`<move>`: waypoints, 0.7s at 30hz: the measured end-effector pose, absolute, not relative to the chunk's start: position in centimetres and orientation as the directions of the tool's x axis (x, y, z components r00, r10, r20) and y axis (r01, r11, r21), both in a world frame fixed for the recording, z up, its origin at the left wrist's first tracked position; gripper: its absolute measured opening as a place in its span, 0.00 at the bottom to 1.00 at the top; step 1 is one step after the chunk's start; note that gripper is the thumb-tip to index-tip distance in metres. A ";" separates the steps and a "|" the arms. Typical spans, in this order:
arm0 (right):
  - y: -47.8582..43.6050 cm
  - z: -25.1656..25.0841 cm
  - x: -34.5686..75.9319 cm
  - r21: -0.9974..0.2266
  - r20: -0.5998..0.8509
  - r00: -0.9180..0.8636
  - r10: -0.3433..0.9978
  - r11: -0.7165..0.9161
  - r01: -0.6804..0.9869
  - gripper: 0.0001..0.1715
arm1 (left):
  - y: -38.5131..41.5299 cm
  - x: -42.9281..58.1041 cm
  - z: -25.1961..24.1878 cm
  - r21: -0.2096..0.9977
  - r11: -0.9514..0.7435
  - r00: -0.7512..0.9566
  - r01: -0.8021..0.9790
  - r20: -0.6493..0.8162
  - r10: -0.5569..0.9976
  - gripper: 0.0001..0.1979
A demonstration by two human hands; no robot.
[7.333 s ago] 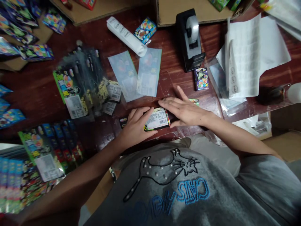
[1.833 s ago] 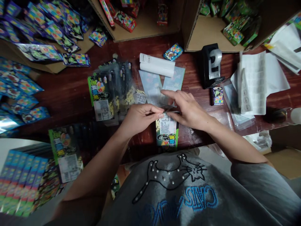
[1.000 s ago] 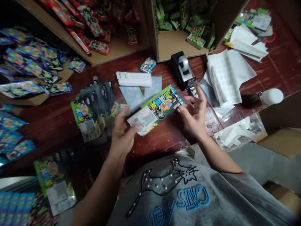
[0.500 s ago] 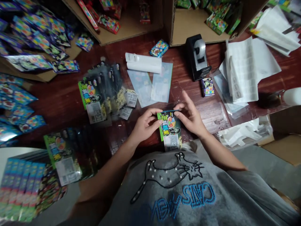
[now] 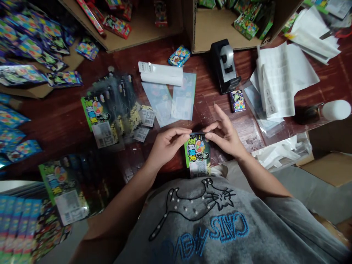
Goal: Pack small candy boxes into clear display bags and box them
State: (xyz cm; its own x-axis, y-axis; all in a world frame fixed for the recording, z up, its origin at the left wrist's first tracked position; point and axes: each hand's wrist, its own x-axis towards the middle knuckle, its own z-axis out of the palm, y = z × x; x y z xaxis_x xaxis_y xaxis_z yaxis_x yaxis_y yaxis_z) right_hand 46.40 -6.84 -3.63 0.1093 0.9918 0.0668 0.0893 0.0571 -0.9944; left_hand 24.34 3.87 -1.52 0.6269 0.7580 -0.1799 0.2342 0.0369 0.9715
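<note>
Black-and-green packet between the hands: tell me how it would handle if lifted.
The packet would probably stay fairly straight, since its printed face shows no sharp fold. It might still flex, as its top edge looks thin. It is likely light: the left hand and right hand pinch only that edge.

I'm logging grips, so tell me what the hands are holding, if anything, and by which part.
A green-and-black packet, by its far edge: the left hand pinches near one corner, the right hand near the other.
</note>
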 end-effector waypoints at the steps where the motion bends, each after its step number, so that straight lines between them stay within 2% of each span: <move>1: -6.8 -3.4 46.5 -0.996 0.058 0.109 0.992 0.050 0.068 0.53 | 3.9 24.5 -1.2 0.968 0.035 0.625 0.247 -0.187 0.758 0.11; 8: -6.2 -1.8 47.3 -0.999 -0.050 0.142 0.989 -0.051 -0.001 0.58 | 4.5 26.1 0.6 0.949 0.128 0.578 0.287 -0.278 0.767 0.11; 11: -6.5 -1.3 47.7 -0.998 -0.057 0.125 0.990 -0.060 0.017 0.57 | 4.7 25.9 0.8 0.948 0.088 0.615 0.305 -0.267 0.742 0.10; 14: -7.3 -1.0 48.2 -0.998 -0.009 0.084 0.996 -0.014 0.057 0.55 | 4.5 25.4 0.3 0.969 0.073 0.695 0.234 -0.220 0.685 0.12; 18: -7.8 -0.1 49.6 -0.979 0.087 -0.017 0.996 0.088 0.184 0.43 | 3.9 25.2 -0.9 0.990 -0.003 0.732 0.138 -0.100 0.674 0.09; 21: -7.3 1.8 50.8 -0.911 0.175 -0.018 0.984 0.169 0.376 0.23 | 3.6 25.5 -1.4 0.989 -0.068 0.727 0.132 -0.050 0.685 0.05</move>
State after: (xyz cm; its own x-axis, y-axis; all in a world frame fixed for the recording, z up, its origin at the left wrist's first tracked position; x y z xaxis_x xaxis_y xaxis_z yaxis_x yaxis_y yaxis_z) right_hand 50.83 -7.31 1.78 -0.0178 0.9844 0.1753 0.3757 0.1690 -0.9112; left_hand 25.45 3.63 -1.39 0.7269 0.6849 -0.0503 0.1323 -0.0678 0.9889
